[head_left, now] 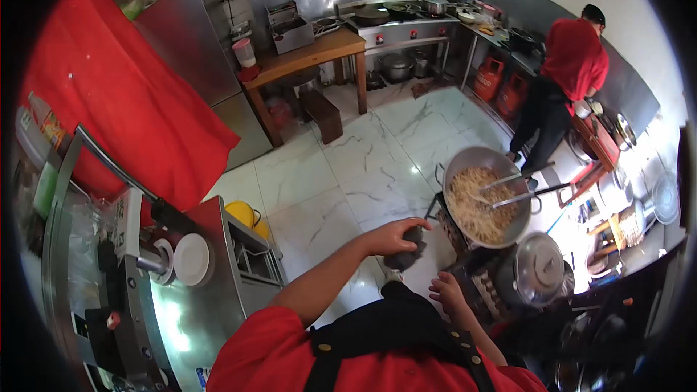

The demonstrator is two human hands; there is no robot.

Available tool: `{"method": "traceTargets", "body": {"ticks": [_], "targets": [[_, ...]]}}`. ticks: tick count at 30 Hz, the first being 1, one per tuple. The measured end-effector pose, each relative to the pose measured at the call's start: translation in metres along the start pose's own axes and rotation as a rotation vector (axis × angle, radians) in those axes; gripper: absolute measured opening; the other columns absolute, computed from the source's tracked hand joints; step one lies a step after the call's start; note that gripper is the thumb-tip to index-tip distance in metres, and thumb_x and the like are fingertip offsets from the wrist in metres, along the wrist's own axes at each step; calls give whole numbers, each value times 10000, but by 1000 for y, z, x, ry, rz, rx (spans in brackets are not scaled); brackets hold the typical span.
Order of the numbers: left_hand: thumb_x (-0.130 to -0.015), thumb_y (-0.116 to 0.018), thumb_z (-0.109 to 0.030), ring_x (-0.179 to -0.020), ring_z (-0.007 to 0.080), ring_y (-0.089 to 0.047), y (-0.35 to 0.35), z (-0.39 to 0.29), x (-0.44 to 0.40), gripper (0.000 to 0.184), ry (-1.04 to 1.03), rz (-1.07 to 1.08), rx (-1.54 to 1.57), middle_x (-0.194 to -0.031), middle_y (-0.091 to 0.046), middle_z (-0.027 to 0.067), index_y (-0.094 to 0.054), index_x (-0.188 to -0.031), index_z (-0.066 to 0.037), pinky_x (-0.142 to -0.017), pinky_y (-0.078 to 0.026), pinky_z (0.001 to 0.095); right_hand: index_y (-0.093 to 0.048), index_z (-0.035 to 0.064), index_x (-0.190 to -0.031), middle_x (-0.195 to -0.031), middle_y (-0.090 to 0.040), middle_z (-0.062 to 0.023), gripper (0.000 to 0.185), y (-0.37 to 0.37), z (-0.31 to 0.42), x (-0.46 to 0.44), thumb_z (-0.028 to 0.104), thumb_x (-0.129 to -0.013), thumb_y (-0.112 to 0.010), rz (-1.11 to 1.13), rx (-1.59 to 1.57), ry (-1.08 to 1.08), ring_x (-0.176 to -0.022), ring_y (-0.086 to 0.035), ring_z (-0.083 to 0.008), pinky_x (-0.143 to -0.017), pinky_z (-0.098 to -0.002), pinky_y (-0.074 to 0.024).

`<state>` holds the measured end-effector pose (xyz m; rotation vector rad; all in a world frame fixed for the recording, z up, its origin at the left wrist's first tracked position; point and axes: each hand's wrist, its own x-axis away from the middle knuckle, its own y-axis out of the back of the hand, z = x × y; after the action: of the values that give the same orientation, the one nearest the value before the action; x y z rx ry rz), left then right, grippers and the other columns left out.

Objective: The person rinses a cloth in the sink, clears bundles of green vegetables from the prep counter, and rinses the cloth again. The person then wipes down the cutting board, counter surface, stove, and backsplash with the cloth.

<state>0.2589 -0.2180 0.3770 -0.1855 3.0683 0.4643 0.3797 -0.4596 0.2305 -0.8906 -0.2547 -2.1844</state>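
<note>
My left hand (392, 238) is stretched forward over the floor, its fingers closed round a dark, bunched thing that looks like a cloth (408, 248). My right hand (449, 293) is lower and closer to my body, holding nothing, with its fingers apart and slightly bent. Ahead and to the right is a large two-handled pan (524, 226) of light brown, shredded or noodle-like food (475, 207). Two long-handled metal utensils (514, 201) rest in it. Neither hand touches the pan.
A lidded pot (538, 270) stands beside the pan, right of my right hand. A steel counter with white plates (192, 259) is at my left. A co-worker (573, 62) in red stands at the far right counter, near orange gas cylinders (488, 78). Yellow buckets (243, 213) stand on the floor.
</note>
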Motion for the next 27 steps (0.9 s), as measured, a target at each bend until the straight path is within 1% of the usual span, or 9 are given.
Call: {"method": "traceTargets", "body": {"ticks": [2, 4, 7, 12, 14, 15, 16, 21, 27], "targets": [[-734, -595, -87, -1064, 192, -494, 53, 46, -4, 321, 142, 17, -55, -1091, -562, 81, -561, -1050, -49, -945, -361, 306, -437, 34, -1163, -990, -546, -86, 396, -11, 28, -36, 124, -812, -595, 67, 23, -7, -892, -564, -204, -658, -332, -489], [-717, -616, -126, -907, 183, -578, 100, 80, 10, 245, 185, -157, -90, -967, -626, 86, -624, -951, -54, -827, -447, 301, -468, 19, -1129, -962, -572, -88, 348, -26, 57, -73, 136, -823, -587, 206, 48, -53, -848, -594, -212, -693, -331, -499], [-702, -548, -72, -779, 216, -623, 139, 147, 55, 205, 569, -475, -440, -815, -656, 88, -648, -881, -73, -726, -483, 326, -488, 7, -1113, -944, -598, -100, 339, -52, 103, -139, 156, -826, -591, 282, 202, -91, -832, -605, -208, -701, -321, -501], [-635, -536, -2, -770, 167, -609, 120, 264, 164, 290, 996, -892, -43, -815, -650, 73, -655, -894, -56, -686, -485, 283, -507, -14, -1101, -944, -598, -99, 359, -122, 203, -243, 194, -820, -586, 448, 371, 51, -809, -593, -197, -679, -322, -480], [-690, -542, -54, -852, 236, -625, 95, 282, 201, 237, 1086, -997, -90, -910, -659, 151, -678, -884, -55, -744, -481, 349, -535, -5, -1056, -918, -595, -87, 311, -157, 258, -262, 186, -817, -589, 443, 386, 135, -798, -592, -188, -666, -318, -478], [-731, -516, -89, -824, 252, -631, 87, 339, 244, 237, 1192, -240, -858, -890, -662, 154, -674, -904, -53, -714, -485, 364, -508, -1, -1100, -958, -591, -92, 337, -176, 286, -276, 190, -831, -576, 495, 406, 124, -843, -584, -192, -705, -320, -472], [-735, -517, -94, -799, 248, -622, 76, 338, 261, 224, 1235, -144, -780, -869, -653, 148, -671, -893, -55, -691, -476, 363, -480, 3, -1145, -998, -586, -97, 365, -192, 308, -293, 194, -846, -562, 546, 426, 108, -887, -577, -195, -745, -322, -466], [-755, -523, -119, -674, 226, -577, 117, 338, 248, 164, 1581, -408, -133, -764, -610, 119, -654, -840, -66, -574, -436, 362, -489, 6, -1122, -993, -585, -94, 338, -257, 378, -383, 194, -849, -557, 570, 401, 165, -891, -580, -196, -748, -326, -468], [-780, -531, -150, -524, 200, -523, 296, 405, 159, 125, 1549, -638, 205, -637, -559, 85, -633, -776, -79, -435, -387, 360, -498, 26, -1108, -994, -593, -99, 320, -268, 429, -469, 198, -846, -565, 425, 426, -27, -874, -601, -211, -731, -335, -493]]}}
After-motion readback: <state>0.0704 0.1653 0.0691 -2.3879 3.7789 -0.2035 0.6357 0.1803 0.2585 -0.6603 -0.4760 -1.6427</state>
